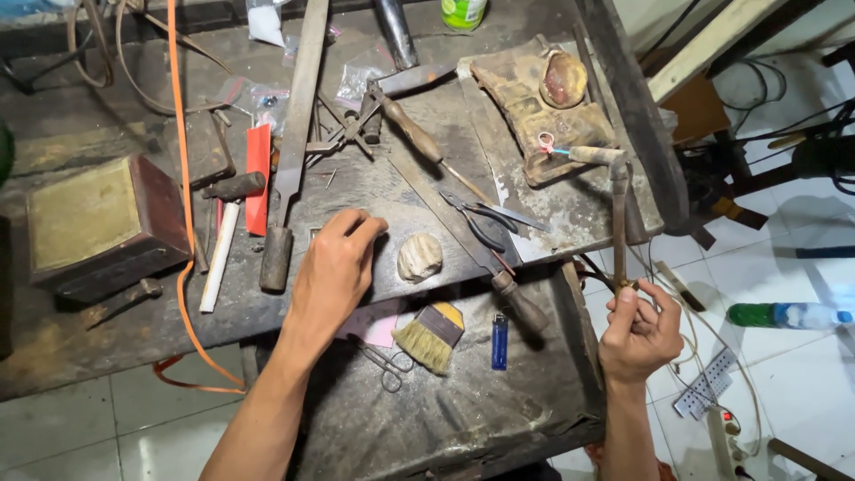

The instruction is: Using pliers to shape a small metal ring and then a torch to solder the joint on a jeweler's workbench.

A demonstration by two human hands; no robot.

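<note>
Head view is showing the right hand [637,331] gripping a torch [618,209] by its lower end, nozzle reaching up so a small blue flame is playing on a ring [545,141] lying on a scorched pad [534,111]. Farther left, the left hand [334,272] is resting loosely curled, fingers together, on the workbench [116,321], beside a pale lump [419,256].

Open counter [107,338] lies left of the left hand [334,267], bounded by a box [93,223] and a hammer [223,240]. Just right of that hand a pale lump [419,256] blocks the way, with pliers [485,218] and a file [463,236] beyond. The lower shelf [463,419] is free below the brush [430,337], scissors [387,365] and lighter [500,340].
</note>
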